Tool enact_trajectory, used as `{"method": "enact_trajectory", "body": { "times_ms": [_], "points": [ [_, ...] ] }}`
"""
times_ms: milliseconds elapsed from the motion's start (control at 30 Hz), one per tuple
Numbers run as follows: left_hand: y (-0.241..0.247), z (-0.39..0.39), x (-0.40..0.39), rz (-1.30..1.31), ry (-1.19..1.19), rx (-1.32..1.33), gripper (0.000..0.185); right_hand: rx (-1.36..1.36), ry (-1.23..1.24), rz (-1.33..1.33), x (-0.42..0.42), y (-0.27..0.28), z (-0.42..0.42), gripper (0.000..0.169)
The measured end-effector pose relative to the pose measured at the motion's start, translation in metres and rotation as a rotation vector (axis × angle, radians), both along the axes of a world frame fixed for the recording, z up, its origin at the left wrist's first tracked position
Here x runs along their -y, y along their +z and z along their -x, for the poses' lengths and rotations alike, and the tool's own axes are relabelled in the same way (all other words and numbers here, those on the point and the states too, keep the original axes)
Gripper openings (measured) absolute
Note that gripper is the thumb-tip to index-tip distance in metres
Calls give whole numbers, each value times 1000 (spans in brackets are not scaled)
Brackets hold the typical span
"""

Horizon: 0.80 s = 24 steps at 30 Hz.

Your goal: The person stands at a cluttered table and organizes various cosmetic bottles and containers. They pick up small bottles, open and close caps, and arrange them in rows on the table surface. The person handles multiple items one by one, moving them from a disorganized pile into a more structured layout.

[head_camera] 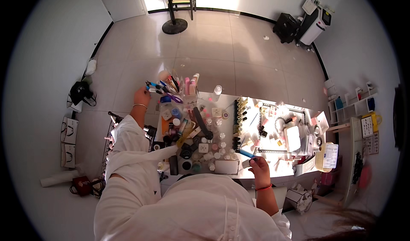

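My left hand point(142, 96) is stretched to the table's far left corner. Its fingertips meet a cluster of blue and black handled tools point(153, 86) beside a holder of pens and brushes point(173, 84); whether they grip one is unclear. Purple-handled scissors point(174, 98) lie close by. Near the front edge, my right hand point(260, 168) pinches a small pale object point(246, 163), perhaps a bottle or cap. A blue, pen-like tool point(247, 154) runs up from the same fingers; I cannot tell if it is held too.
Jars and bottles crowd the table's left half, around a black curved bar point(202, 122). A row of polish bottles point(237, 124) divides it from a brightly lit area with a chain-edged frame point(305, 116). Clear plastic boxes point(330, 156) stand at right, a waste bin point(293, 200) below.
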<state>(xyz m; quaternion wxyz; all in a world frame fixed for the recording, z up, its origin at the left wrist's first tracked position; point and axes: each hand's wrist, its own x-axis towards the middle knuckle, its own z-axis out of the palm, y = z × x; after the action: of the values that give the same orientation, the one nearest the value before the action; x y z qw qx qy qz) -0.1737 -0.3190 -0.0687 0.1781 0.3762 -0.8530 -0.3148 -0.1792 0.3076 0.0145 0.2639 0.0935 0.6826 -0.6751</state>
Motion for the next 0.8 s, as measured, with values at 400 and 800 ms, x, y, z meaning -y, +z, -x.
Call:
{"method": "enact_trajectory", "body": {
  "times_ms": [400,800],
  "points": [
    [-18,-9,8,-271,-91,190,26,-23,1,-6,-2,0,-2,11],
    [170,-114,-124,-125,-599,364,36,-184,61,-38,-4,-6,4,14]
  ]
}}
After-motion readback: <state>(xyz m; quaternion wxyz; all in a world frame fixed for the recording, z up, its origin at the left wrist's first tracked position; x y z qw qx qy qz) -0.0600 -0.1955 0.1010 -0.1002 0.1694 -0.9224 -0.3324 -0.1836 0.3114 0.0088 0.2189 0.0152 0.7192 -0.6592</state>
